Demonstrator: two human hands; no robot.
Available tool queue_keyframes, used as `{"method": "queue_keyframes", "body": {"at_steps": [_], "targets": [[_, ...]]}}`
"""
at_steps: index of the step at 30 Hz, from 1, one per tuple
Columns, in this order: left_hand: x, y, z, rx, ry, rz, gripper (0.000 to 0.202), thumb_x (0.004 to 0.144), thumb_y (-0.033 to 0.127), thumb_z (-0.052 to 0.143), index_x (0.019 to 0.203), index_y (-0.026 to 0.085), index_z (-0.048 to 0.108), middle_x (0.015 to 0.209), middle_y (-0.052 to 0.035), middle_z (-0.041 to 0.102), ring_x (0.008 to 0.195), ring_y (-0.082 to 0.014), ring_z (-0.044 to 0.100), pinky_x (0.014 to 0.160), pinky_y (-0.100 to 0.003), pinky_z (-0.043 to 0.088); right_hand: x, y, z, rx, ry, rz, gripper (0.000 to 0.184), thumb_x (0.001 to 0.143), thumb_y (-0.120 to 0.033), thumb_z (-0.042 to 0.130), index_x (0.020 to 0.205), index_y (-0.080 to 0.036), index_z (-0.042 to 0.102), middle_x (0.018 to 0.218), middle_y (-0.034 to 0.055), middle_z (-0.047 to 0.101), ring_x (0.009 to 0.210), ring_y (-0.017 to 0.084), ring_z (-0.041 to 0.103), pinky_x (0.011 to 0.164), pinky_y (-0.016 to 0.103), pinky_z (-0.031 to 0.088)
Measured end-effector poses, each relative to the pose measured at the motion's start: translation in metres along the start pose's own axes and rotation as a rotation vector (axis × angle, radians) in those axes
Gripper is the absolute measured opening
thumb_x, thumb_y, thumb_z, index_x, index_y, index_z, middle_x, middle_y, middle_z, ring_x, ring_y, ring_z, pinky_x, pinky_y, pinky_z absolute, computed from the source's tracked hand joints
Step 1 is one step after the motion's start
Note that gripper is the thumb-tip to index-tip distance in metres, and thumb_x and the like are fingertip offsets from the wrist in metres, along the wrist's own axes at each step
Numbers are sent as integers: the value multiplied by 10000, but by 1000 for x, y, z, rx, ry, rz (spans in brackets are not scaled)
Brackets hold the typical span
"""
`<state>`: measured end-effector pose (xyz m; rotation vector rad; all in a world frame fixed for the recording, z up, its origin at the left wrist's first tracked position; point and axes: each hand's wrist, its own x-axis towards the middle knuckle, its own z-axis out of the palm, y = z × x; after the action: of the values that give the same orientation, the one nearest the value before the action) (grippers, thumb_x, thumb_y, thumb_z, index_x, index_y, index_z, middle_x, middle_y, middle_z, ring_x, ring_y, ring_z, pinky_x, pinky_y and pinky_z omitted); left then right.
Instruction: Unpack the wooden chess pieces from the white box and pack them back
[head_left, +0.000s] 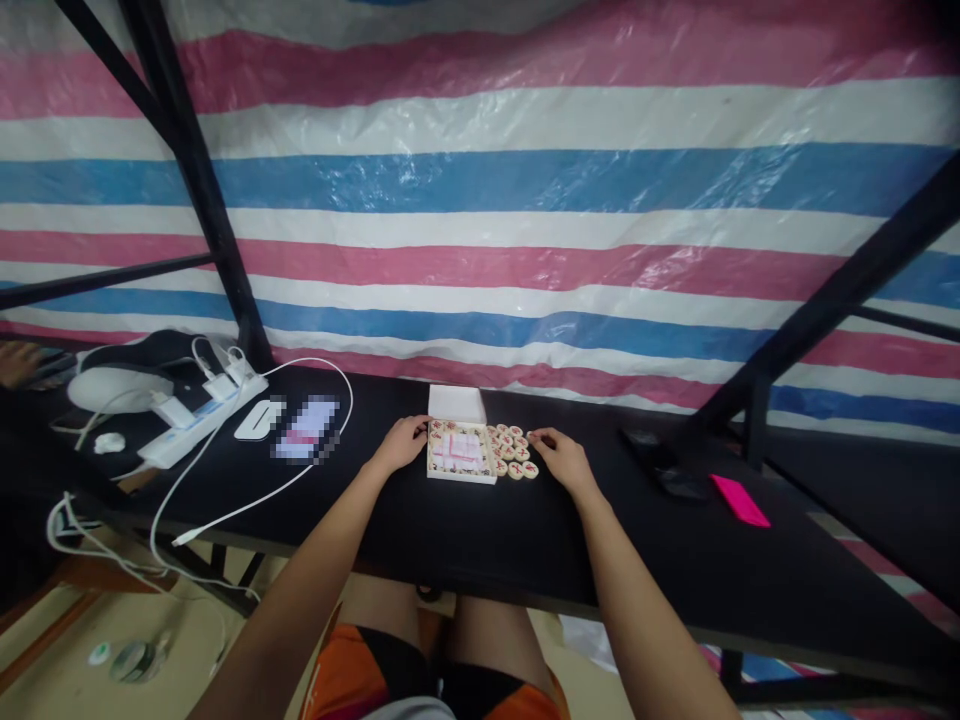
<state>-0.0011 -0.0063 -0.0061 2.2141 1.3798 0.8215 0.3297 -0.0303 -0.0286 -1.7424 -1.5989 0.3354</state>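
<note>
A white cardboard box (pixel 462 478) lies open on the black table, its lid (pixel 456 403) raised at the back. Inside it are Chinese chess pieces, partly covered by a folded sheet (pixel 461 451) with pink and white markings. My left hand (pixel 405 443) is at the box's left side, with curled fingers holding its edge. Several round Chinese chess pieces (pixel 515 470) with red characters are spread in a group against the box's right side. At that group's right edge, the bent fingers of my right hand (pixel 564 458) close on one piece; the fingertips are small and partly hidden.
On the left lie a blurred phone (pixel 306 428), a white device (pixel 259 419), and a power strip (pixel 196 425) with chargers and a looping white cable (pixel 247 515). A pink packet (pixel 740 500) and a dark object (pixel 664 468) lie right. Another person's hand (pixel 19 363) shows far left.
</note>
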Motion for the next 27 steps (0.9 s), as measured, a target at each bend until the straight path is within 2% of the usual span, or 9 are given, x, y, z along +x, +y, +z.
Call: {"method": "queue_keyframes", "body": {"at_steps": [3, 6, 9, 12, 16, 19, 22, 24, 27], "targets": [[-1, 2, -2, 1, 0, 5, 382, 847, 162, 504, 1210, 187, 620, 1034, -67, 687, 942, -177, 623, 907, -299, 471, 0, -1, 4, -21, -24, -80, 285, 824, -275, 448, 941, -243, 706, 1027, 50, 707, 975, 223, 642, 923, 393, 458], [0, 2, -3, 10, 3, 4, 375, 845, 165, 508, 1202, 173, 625, 1023, -73, 687, 924, -177, 627, 905, -296, 472, 1, 2, 5, -25, -35, -102, 396, 807, -159, 384, 1038, -235, 697, 1102, 53, 685, 1048, 206, 618, 972, 382, 439], [2, 0, -2, 16, -5, 7, 369, 843, 164, 509, 1193, 167, 629, 1018, -78, 686, 929, -181, 625, 900, -298, 474, 3, 7, 5, -37, 20, -83, 436, 785, -132, 397, 1127, -193, 660, 1123, 86, 662, 1041, 205, 608, 971, 384, 442], [5, -3, 0, 15, -15, 14, 382, 838, 149, 506, 1201, 169, 622, 1029, -79, 685, 939, -180, 623, 900, -296, 473, 1, 3, 5, -52, 77, -111, 412, 770, -143, 432, 1117, -177, 651, 1063, 94, 658, 950, 207, 609, 925, 395, 463], [7, -6, 3, 18, -14, 19, 388, 837, 166, 512, 1212, 159, 613, 1033, -86, 686, 934, -187, 624, 906, -308, 470, -11, -31, 7, -88, 153, -308, 358, 800, -155, 439, 1083, -174, 658, 1074, 110, 638, 1008, 244, 553, 952, 426, 420], [7, -6, 4, -1, -10, 1, 408, 840, 190, 522, 1242, 169, 589, 1041, -82, 689, 935, -189, 626, 905, -313, 471, -19, -72, 16, -98, 11, -457, 344, 826, -137, 428, 1074, -184, 662, 1067, 96, 638, 1002, 234, 533, 936, 390, 418], [6, -5, 5, -20, 2, -11, 413, 840, 195, 525, 1249, 166, 578, 1030, -78, 692, 929, -186, 631, 895, -304, 475, -19, -110, 30, -170, -148, -508, 344, 841, -134, 446, 1113, -188, 649, 1077, 86, 644, 1009, 224, 534, 921, 350, 412], [6, -5, 4, -25, 2, -7, 411, 840, 192, 521, 1246, 158, 579, 1022, -79, 692, 919, -182, 634, 888, -297, 475, -16, -127, 38, -250, -222, -519, 310, 857, -169, 476, 1112, -195, 651, 1093, 86, 644, 1010, 225, 541, 915, 337, 402], [6, -4, 3, -15, -11, -12, 408, 835, 178, 520, 1237, 151, 584, 1015, -82, 690, 911, -179, 633, 888, -294, 472, -9, -139, 48, -329, -290, -501, 244, 868, -209, 505, 1049, -193, 667, 1043, 89, 645, 974, 212, 562, 870, 301, 401]]}}
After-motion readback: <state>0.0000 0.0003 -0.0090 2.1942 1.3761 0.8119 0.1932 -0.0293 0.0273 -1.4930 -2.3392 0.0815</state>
